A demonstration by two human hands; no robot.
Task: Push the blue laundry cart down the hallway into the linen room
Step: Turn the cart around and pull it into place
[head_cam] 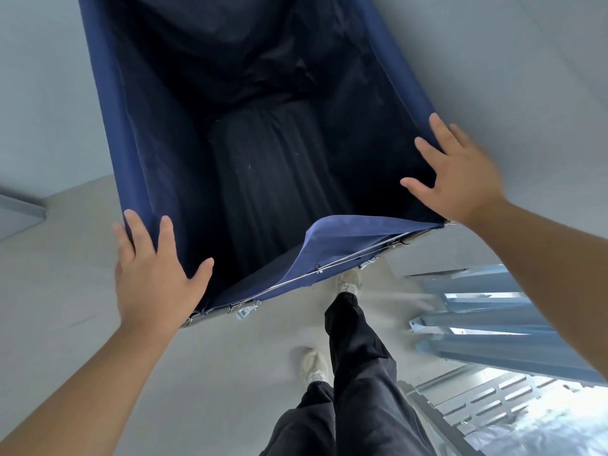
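Straight down from the head camera, looking into the blue laundry cart (pixel 108 103), its tall cloth sides running away toward the top of the frame. Standing on a pale floor (pixel 82 291), with a grey wall (pixel 39 93) on the left and a second wall (pixel 510 60) on the right. Filled at the bottom with dark crumpled cloth (pixel 273 179), hard to make out in the shadow. Along the near edge, a blue flap (pixel 335 235) folded inward and sagging off a thin metal rail (pixel 296 279), with small metal clips (pixel 245 311) fastening cloth to frame near the left corner.

Left hand (pixel 154 271) laid on the near left corner of the cart: fingers straight and spread over the outer rim, thumb splayed toward the inside, palm flat on the cloth, not curled round it. Right hand (pixel 460 179) on the near right corner in the same manner: fingers fanned out straight across the rim, thumb pointing inward over the dark opening, flat against the cloth rather than pinching it. Both forearms bare, reaching in from the lower corners.

Below the cart, legs in dark trousers (pixel 358 373), one pale shoe (pixel 348 281) forward just under the near edge, the other shoe (pixel 312 363) further back. At the lower right, under the right forearm, a bluish metal rack (pixel 487 327) with slotted panels, brightly lit, near the cart's right corner but apart from it.
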